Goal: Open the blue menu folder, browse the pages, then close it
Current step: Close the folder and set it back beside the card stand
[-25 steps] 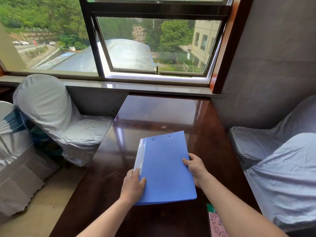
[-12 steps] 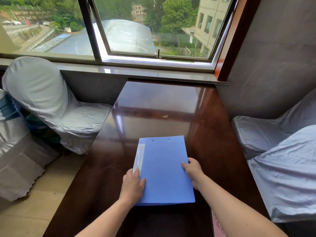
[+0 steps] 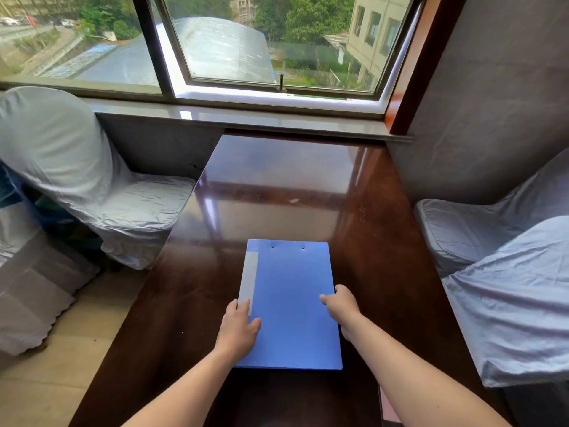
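Observation:
The blue menu folder (image 3: 291,297) lies shut and flat on the dark glossy wooden table (image 3: 277,192), near its front edge, with a pale label strip along its left side. My left hand (image 3: 239,326) rests on the folder's lower left edge, fingers lying flat on the cover. My right hand (image 3: 341,306) grips the folder's right edge, thumb on top of the cover and fingers curled under the edge.
Chairs in grey fabric covers stand on both sides: one at the left (image 3: 77,180), two at the right (image 3: 505,272). A window sill (image 3: 246,118) runs behind the table's far end. A pink-patterned card (image 3: 388,408) peeks out at the table's front right.
The folder has turned from tilted to square with the table and lies flat. The view has dipped downward. Both hands stay on the folder's edges.

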`<state>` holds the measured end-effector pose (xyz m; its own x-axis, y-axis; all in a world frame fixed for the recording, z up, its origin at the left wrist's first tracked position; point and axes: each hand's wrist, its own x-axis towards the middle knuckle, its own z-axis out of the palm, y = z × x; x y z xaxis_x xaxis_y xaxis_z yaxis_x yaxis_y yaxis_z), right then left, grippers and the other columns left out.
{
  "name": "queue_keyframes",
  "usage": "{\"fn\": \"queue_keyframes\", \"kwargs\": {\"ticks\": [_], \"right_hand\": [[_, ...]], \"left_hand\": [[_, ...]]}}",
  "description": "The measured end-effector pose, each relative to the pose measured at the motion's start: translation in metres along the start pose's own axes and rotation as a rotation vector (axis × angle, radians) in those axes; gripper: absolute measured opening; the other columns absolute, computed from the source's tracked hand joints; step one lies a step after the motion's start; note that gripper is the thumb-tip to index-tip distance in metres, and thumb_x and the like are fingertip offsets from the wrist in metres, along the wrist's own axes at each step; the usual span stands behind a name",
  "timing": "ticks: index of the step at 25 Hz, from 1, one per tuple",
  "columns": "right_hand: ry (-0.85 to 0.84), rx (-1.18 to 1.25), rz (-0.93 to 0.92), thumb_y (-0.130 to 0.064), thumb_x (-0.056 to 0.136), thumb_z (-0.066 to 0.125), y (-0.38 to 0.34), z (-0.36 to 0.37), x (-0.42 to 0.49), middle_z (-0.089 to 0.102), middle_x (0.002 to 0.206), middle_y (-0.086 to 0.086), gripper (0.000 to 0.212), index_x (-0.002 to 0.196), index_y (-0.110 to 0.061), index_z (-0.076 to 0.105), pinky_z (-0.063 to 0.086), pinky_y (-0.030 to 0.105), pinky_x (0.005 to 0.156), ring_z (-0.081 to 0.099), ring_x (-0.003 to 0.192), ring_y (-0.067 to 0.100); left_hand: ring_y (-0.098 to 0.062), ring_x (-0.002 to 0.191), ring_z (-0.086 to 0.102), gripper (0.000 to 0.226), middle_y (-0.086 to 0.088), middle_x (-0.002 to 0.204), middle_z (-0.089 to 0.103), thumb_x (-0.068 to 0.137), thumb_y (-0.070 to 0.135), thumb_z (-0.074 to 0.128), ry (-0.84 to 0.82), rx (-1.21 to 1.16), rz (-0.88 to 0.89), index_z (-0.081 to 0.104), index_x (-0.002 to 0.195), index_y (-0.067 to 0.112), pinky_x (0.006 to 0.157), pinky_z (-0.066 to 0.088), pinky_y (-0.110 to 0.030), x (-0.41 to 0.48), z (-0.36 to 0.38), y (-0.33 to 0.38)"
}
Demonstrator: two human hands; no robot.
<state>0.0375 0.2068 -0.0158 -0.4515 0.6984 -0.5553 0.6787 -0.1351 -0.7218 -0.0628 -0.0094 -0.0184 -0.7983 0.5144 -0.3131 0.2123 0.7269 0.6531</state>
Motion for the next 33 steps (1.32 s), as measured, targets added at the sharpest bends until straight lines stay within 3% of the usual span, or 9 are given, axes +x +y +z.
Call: {"fn": "queue_keyframes", "kwargs": {"ticks": [2, 5, 9, 11, 14, 17, 27, 30, 33], "right_hand": [[0.011, -0.034, -0.021, -0.013, 0.091, 0.055, 0.003, -0.003, -0.001, 0.062, 0.119, 0.011, 0.035, 0.125, -0.005, 0.051, 0.05, 0.037, 0.079, 0.061, 0.095, 0.025], [0.041, -0.14, -0.067, -0.013, 0.095, 0.051, 0.008, -0.008, -0.003, 0.047, 0.151, 0.008, 0.054, 0.148, -0.011, 0.037, 0.045, 0.038, 0.1, 0.051, 0.131, 0.027], [0.017, -0.367, -0.224, -0.013, 0.095, 0.047, 0.015, -0.013, -0.008, 0.049, 0.151, 0.006, 0.05, 0.145, -0.016, 0.043, 0.044, 0.038, 0.102, 0.049, 0.134, 0.028], [-0.065, -0.63, -0.378, -0.017, 0.099, 0.048, 0.021, -0.011, -0.013, 0.035, 0.161, 0.004, 0.054, 0.151, -0.015, 0.035, 0.034, 0.037, 0.115, 0.034, 0.145, 0.024], [-0.137, -0.907, -0.501, -0.031, 0.102, 0.047, 0.036, -0.006, -0.018, 0.015, 0.167, -0.002, 0.059, 0.155, -0.017, 0.024, 0.017, 0.037, 0.124, 0.012, 0.153, 0.017], [-0.144, -1.014, -0.509, -0.036, 0.102, 0.045, 0.05, -0.008, -0.025, 0.015, 0.167, -0.005, 0.057, 0.154, -0.019, 0.028, 0.015, 0.042, 0.124, 0.01, 0.153, 0.015], [-0.085, -0.936, -0.607, -0.021, 0.103, 0.042, 0.108, -0.035, -0.056, 0.02, 0.165, -0.009, 0.048, 0.15, -0.023, 0.037, 0.013, 0.039, 0.124, 0.012, 0.153, 0.013], [0.039, -0.754, -0.546, -0.017, 0.103, 0.044, 0.129, -0.063, -0.07, 0.028, 0.163, -0.007, 0.048, 0.15, -0.022, 0.039, 0.018, 0.037, 0.124, 0.018, 0.152, 0.014], [0.159, -0.742, -0.461, -0.019, 0.102, 0.046, 0.159, -0.101, -0.083, 0.034, 0.16, -0.007, 0.047, 0.149, -0.021, 0.041, 0.02, 0.034, 0.124, 0.022, 0.15, 0.013]], "left_hand": [[-0.033, 0.129, 0.042, 0.049, -0.016, 0.147, 0.036, 0.092, 0.022, 0.055, -0.002, 0.048, -0.002, 0.044, 0.138, 0.01, 0.105, 0.04, -0.044, 0.001, 0.001, -0.002], [-0.033, 0.141, 0.028, 0.056, -0.016, 0.158, 0.022, 0.094, 0.026, 0.054, 0.026, 0.121, 0.007, 0.035, 0.145, 0.015, 0.11, 0.036, -0.045, 0.001, 0.003, -0.004], [-0.026, 0.15, 0.006, 0.062, -0.01, 0.163, 0.006, 0.095, 0.039, 0.054, 0.013, 0.264, 0.086, 0.028, 0.15, 0.026, 0.116, 0.028, -0.043, -0.001, 0.007, -0.007], [-0.026, 0.151, -0.006, 0.065, -0.01, 0.165, -0.001, 0.094, 0.048, 0.051, -0.035, 0.396, 0.179, 0.025, 0.151, 0.03, 0.12, 0.016, -0.041, -0.003, 0.011, -0.008], [-0.027, 0.15, -0.009, 0.071, -0.013, 0.164, -0.006, 0.093, 0.055, 0.048, -0.105, 0.579, 0.283, 0.018, 0.152, 0.031, 0.122, 0.003, -0.04, -0.011, 0.019, -0.011], [-0.027, 0.15, -0.011, 0.073, -0.015, 0.164, -0.008, 0.094, 0.056, 0.045, -0.124, 0.654, 0.315, 0.011, 0.153, 0.031, 0.122, -0.001, -0.038, -0.019, 0.026, -0.015], [-0.034, 0.15, -0.009, 0.069, -0.021, 0.163, -0.006, 0.095, 0.06, 0.036, -0.077, 0.745, 0.409, 0.006, 0.152, 0.035, 0.12, -0.002, -0.043, -0.073, 0.054, -0.028], [-0.037, 0.149, -0.008, 0.064, -0.023, 0.162, -0.003, 0.094, 0.06, 0.036, -0.064, 0.753, 0.458, 0.006, 0.15, 0.045, 0.119, -0.008, -0.044, -0.085, 0.059, -0.032], [-0.04, 0.149, -0.004, 0.062, -0.026, 0.161, 0.003, 0.094, 0.058, 0.042, -0.071, 0.753, 0.479, 0.016, 0.149, 0.046, 0.115, -0.016, -0.042, -0.096, 0.065, -0.03]]}}
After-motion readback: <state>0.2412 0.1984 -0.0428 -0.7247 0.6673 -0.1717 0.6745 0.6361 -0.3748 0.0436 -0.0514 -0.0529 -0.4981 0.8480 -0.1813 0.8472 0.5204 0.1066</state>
